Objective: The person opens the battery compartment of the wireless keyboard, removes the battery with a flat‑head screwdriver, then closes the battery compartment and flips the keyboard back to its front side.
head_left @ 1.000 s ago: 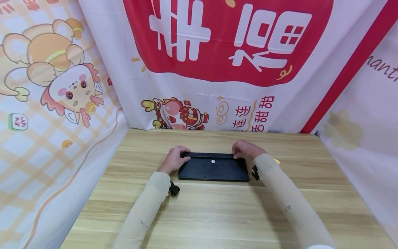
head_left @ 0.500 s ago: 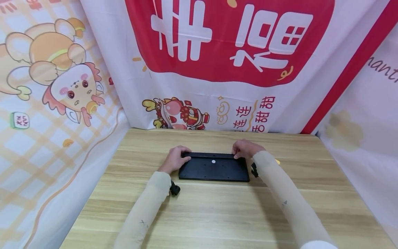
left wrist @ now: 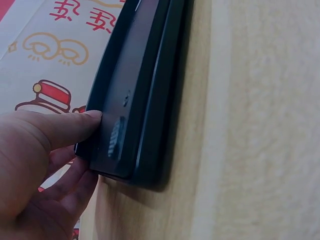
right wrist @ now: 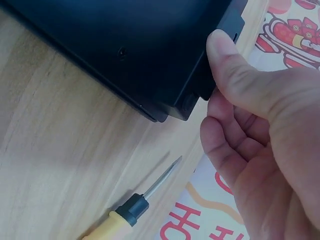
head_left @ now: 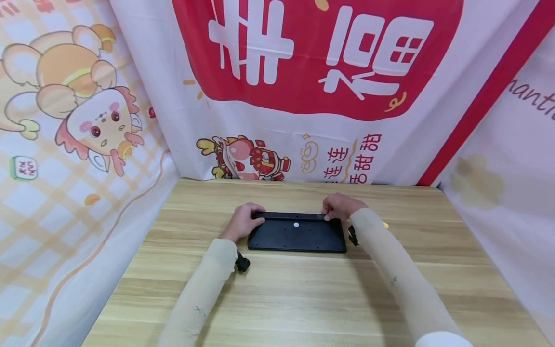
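Observation:
A black keyboard lies face down on the wooden table, its underside with screw holes and a round white sticker showing. My left hand grips the far left corner, thumb on the raised ridge and fingers beneath, close to a ribbed rubber foot in the left wrist view. At the ridge's right part, my right hand pinches a small black battery cover between thumb and curled fingers. That piece stands out from the ridge; its inner side is hidden.
A screwdriver with a yellow handle and black collar lies right of the keyboard, mostly behind the right forearm in the head view. Printed cloth hangs along the table's back edge and both sides. Black wrist cameras sit below the sleeves.
A lighter grey patch now shows on the ridge beside my right thumb. The right forearm has shifted slightly left. My left hand and the keyboard stay nearly still.

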### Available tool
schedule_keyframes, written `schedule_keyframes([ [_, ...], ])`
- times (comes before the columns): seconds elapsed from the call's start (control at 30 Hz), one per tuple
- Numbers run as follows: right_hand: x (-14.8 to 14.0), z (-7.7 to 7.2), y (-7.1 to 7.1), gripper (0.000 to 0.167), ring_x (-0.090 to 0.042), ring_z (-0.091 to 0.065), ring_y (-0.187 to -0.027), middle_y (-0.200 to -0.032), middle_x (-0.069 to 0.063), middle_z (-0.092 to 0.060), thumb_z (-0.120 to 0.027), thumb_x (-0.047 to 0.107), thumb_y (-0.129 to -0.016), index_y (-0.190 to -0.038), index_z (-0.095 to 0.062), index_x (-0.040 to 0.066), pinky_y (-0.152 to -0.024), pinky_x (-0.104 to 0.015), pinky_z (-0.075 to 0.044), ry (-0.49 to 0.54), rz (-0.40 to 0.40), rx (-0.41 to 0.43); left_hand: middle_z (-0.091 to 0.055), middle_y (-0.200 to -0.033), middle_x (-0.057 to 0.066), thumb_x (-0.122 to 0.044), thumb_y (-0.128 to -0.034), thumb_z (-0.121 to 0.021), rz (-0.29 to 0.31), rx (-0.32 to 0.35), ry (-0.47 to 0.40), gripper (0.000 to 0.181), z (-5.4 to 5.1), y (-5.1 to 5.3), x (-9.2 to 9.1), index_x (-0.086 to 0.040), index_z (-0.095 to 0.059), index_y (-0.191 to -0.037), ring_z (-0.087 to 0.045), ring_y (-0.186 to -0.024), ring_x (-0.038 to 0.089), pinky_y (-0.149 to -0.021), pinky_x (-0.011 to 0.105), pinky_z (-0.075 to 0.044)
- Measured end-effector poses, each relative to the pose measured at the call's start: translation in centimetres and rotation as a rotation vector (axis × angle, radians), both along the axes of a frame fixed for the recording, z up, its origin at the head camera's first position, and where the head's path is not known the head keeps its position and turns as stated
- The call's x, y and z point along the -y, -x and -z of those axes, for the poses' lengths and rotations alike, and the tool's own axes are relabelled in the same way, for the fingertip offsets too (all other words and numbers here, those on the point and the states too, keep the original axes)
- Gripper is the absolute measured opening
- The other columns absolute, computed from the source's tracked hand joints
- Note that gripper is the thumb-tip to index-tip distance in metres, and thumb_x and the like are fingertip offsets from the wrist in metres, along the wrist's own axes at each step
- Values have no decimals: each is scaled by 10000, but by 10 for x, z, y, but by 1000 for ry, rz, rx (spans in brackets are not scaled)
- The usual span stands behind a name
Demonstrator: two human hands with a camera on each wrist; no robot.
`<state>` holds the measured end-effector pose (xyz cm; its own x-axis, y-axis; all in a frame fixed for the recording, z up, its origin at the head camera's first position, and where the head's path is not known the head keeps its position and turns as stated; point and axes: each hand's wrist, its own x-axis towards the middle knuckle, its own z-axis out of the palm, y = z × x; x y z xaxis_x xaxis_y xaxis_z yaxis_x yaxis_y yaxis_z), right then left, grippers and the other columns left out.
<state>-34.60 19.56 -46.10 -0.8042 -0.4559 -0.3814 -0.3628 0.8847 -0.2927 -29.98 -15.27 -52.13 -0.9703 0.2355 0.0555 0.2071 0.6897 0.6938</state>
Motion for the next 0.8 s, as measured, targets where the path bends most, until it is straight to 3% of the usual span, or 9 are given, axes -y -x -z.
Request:
schedule_keyframes([
  [0.27,-3,2,-3,62,-177,-621,-847,-929,-11,-703,-783,157,-964,-954,-723,148,-813,-335,-553,39,-4,-41,-704,-1356,121,-136,-988,-757,9,-10,-2,275,1,-1,1,-106,-762,-1261,-627,-1325,316,-1167,517,-489],
  [0.57,-6,7,-12,79,-144,-608,-798,-874,-4,-700,-804,107,-939,-929,-726,102,-756,-310,-560,142,-68,-166,-716,-1337,114,-145,-977,-771,8,-27,-5,269,1,1,4,-112,-770,-1244,-639,-1304,308,-1154,507,-501],
  [0.8,-11,12,-17,53,-134,-630,-806,-880,-13,-724,-812,84,-929,-934,-760,83,-766,-320,-592,205,-88,-221,-704,-1357,109,-150,-984,-765,7,-3,-3,269,4,2,3,-123,-766,-1252,-627,-1321,304,-1172,504,-488],
])
